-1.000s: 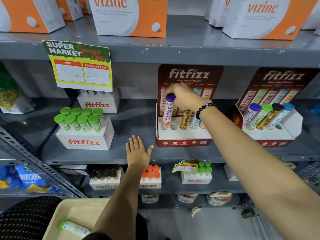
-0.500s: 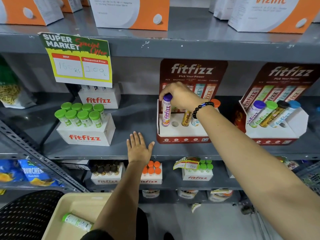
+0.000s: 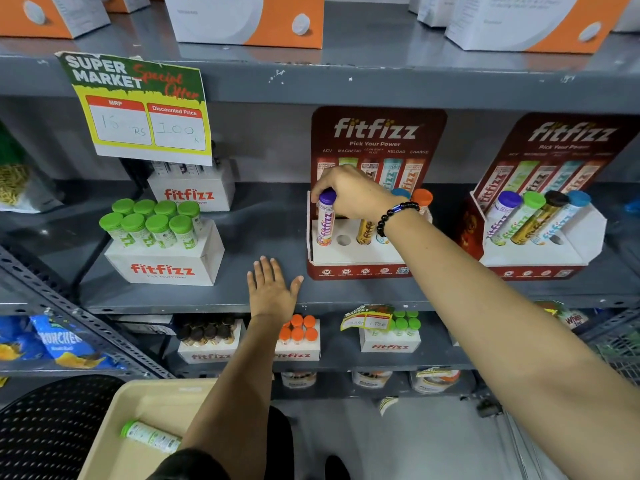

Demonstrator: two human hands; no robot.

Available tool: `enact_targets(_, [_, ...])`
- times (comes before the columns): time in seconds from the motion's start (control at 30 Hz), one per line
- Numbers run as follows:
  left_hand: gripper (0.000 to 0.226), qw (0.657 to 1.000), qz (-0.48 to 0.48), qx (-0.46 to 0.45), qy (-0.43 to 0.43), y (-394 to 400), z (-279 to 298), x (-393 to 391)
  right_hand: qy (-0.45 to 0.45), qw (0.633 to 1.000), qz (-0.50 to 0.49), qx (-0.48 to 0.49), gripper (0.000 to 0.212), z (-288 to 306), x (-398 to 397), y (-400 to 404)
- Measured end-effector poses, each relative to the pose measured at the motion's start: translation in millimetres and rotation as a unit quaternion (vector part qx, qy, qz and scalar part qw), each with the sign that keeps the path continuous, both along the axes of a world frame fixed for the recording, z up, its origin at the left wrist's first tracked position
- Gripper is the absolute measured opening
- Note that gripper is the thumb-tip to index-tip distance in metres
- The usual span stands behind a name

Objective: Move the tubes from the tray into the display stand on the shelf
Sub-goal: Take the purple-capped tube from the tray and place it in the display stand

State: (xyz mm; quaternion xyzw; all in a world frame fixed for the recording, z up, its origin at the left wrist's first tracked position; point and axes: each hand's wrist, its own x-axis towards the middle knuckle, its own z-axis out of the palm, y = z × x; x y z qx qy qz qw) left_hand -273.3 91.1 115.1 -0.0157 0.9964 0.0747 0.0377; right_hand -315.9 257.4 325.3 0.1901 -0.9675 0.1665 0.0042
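Observation:
A red and white fitfizz display stand (image 3: 356, 258) sits on the middle shelf. My right hand (image 3: 353, 195) grips the purple-capped tube (image 3: 325, 220) by its cap; the tube stands in the stand's leftmost hole. The hole (image 3: 343, 240) beside it is empty, then come a gold tube (image 3: 363, 232) and, partly hidden by my wrist, blue-capped and orange-capped tubes (image 3: 422, 197). My left hand (image 3: 273, 289) lies flat, fingers spread, on the shelf's front edge. Low down, a beige tray (image 3: 138, 403) holds one green-capped tube (image 3: 150, 436).
A second fitfizz stand (image 3: 540, 258) with several tubes is on the right. A white box of green-capped tubes (image 3: 162, 268) stands left, under a price sign (image 3: 138, 109). Orange and white boxes line the top shelf. A black perforated seat (image 3: 52, 420) is beside the tray.
My right hand has pushed the purple-capped tube further down into the leftmost hole. The camera has tipped slightly downward. The left hand has stayed on the shelf edge.

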Motion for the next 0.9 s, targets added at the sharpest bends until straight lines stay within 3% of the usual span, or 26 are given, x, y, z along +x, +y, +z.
enact_targets(0.27, [0.077, 1.0, -0.002, 0.0, -0.006, -0.3, 2.5, 0.3, -0.011, 1.0, -0.016, -0.02, 0.048, -12.9, -0.3, 2.0])
enact_targets(0.47, [0.075, 0.999, -0.014, 0.027, -0.016, -3.9, 6.1, 0.1, -0.064, 0.997, -0.051, -0.014, 0.072, -12.6, 0.6, 1.6])
enact_targets(0.63, [0.067, 0.993, -0.018, 0.116, 0.028, -17.6, 9.0, 24.1, 0.085, 0.991, -0.051, -0.087, 0.073, -6.2, 17.0, -18.1])
enact_targets(0.77, [0.064, 0.983, 0.017, 0.149, 0.104, -40.4, -1.8, 81.4, 0.162, 0.98, 0.033, -0.107, 0.061, -15.9, 37.8, -71.6])
enact_targets(0.9, [0.064, 0.973, 0.103, 0.17, 0.115, -65.5, -11.8, 146.8, 0.122, 0.972, 0.18, -0.085, 0.053, -51.8, 65.1, -135.2])
